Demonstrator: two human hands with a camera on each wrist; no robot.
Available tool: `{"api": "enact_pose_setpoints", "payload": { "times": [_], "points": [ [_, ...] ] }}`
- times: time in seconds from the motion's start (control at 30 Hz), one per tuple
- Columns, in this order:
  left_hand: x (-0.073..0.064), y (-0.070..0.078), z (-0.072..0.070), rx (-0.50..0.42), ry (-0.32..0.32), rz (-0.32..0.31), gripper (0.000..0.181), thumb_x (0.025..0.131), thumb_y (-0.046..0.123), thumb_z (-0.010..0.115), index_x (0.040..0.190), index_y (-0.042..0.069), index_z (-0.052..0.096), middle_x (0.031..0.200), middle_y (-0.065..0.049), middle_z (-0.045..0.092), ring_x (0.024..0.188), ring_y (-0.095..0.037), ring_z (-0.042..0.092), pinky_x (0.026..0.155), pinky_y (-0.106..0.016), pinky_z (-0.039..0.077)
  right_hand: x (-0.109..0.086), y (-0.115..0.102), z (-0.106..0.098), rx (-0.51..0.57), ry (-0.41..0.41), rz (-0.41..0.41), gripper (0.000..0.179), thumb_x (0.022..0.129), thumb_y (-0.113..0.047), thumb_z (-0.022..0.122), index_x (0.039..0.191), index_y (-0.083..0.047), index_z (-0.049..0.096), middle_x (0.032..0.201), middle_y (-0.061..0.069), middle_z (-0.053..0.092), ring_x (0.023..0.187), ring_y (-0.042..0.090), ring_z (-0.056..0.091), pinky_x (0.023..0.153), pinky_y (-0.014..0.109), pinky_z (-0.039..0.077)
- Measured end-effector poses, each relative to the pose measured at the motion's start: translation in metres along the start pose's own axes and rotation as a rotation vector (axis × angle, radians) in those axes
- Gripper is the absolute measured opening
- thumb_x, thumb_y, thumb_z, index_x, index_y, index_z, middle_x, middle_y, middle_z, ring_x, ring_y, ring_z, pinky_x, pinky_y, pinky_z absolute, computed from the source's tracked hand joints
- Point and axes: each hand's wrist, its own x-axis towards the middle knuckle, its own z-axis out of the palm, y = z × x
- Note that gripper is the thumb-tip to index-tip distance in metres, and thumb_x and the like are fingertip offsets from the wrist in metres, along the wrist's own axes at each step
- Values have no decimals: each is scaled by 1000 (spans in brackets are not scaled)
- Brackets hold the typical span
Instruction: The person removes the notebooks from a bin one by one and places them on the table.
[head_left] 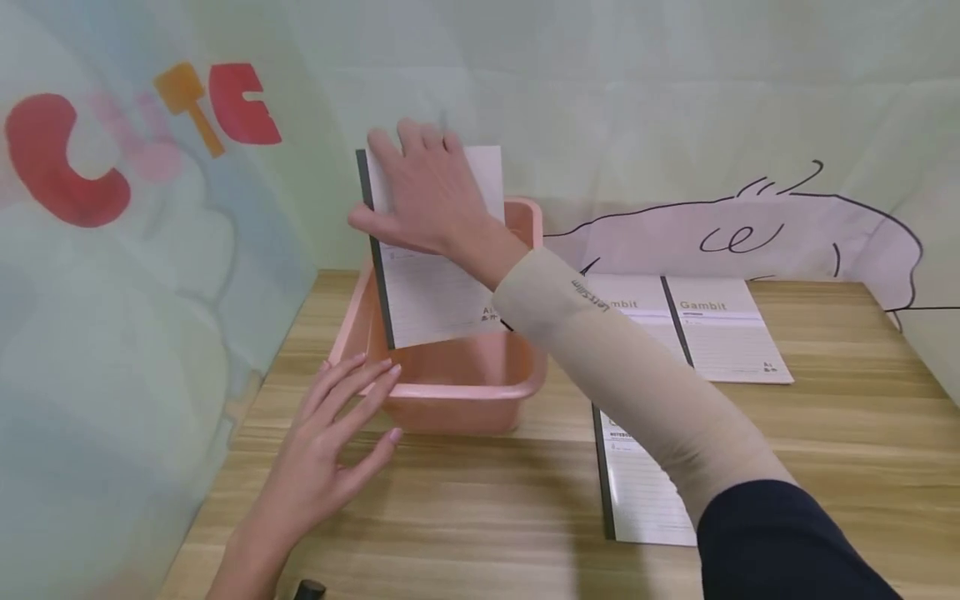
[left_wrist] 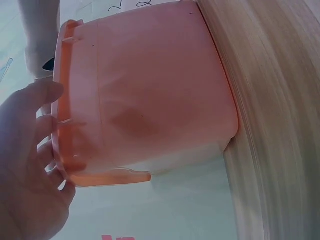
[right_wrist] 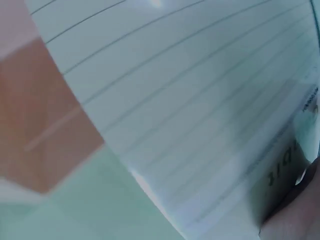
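In the head view my right hand (head_left: pixel 431 187) holds a white lined notebook (head_left: pixel 435 296) with a dark spine. My fingers reach its top edge and my thumb lies at the spine side. The notebook is tilted upright over a pink plastic bin (head_left: pixel 465 392), overlapping the bin's opening. Its lined cover (right_wrist: pixel 175 100) fills most of the right wrist view, with my fingertip at the lower right. My left hand (head_left: pixel 322 450) is at the bin's near left corner, fingers extended along the rim. From the left wrist, the thumb and fingers (left_wrist: pixel 47 92) lie at that rim.
To the right on the wooden table (head_left: pixel 847 450), two similar notebooks lie side by side, the right one (head_left: pixel 731 333) fully in view. Another notebook (head_left: pixel 645 492) lies nearer, partly under my sleeved right arm (head_left: pixel 637 367). A patterned curtain (head_left: pixel 622 125) stands behind the table.
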Motion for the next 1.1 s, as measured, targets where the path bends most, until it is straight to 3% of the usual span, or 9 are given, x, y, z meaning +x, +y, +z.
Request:
{"api": "enact_pose_setpoints", "payload": {
  "times": [0.17,0.3,0.4,0.5,0.67,0.83,1.0,1.1],
  "points": [
    [-1,0,0,20,-5,7,56,109,50,51,149,11,62,150,-8,63,140,-40,50,131,-53,21,-10,25,-44,51,124,26,66,94,-60,46,145,-18,49,114,3,52,99,21,46,86,36,35],
    [-2,0,-2,26,-13,8,57,110,50,51,151,12,60,153,-7,60,139,-40,50,131,-52,21,-31,51,-70,104,192,59,65,93,-56,48,144,-15,51,112,5,50,101,23,45,87,37,32],
    [-3,0,-3,29,-15,8,57,110,50,50,152,13,60,154,-6,60,140,-40,50,132,-51,21,-54,69,-81,146,209,86,61,90,-54,50,135,-12,53,109,7,50,99,26,45,86,39,29],
    [-4,1,-4,27,-7,12,56,110,50,51,151,13,61,152,-9,61,140,-39,50,132,-50,20,-79,86,-87,182,171,118,57,90,-51,52,128,-9,53,105,10,48,96,29,44,86,41,30],
    [-7,1,-6,21,4,16,55,110,49,52,149,11,63,150,-10,62,139,-39,51,131,-50,23,-121,119,-93,213,84,185,50,94,-45,54,125,-6,52,104,14,48,95,32,44,87,46,32],
    [-7,-2,-11,16,4,18,54,110,48,52,148,10,63,149,-11,63,141,-39,51,131,-50,24,-161,155,-92,224,34,266,42,93,-41,58,111,-4,51,96,14,49,89,33,44,82,46,31],
    [-10,-5,-15,16,4,13,55,110,48,52,146,9,65,147,-12,64,143,-37,50,131,-49,23,-208,196,-70,236,-61,363,35,92,-40,62,97,-7,50,84,13,49,78,31,45,68,42,31],
    [-10,-6,-17,14,0,8,55,110,48,52,146,9,65,147,-13,64,143,-37,50,131,-49,23,-241,216,-48,228,-130,370,34,92,-39,67,95,-10,50,79,9,48,74,28,46,65,41,33]
  ]
}}
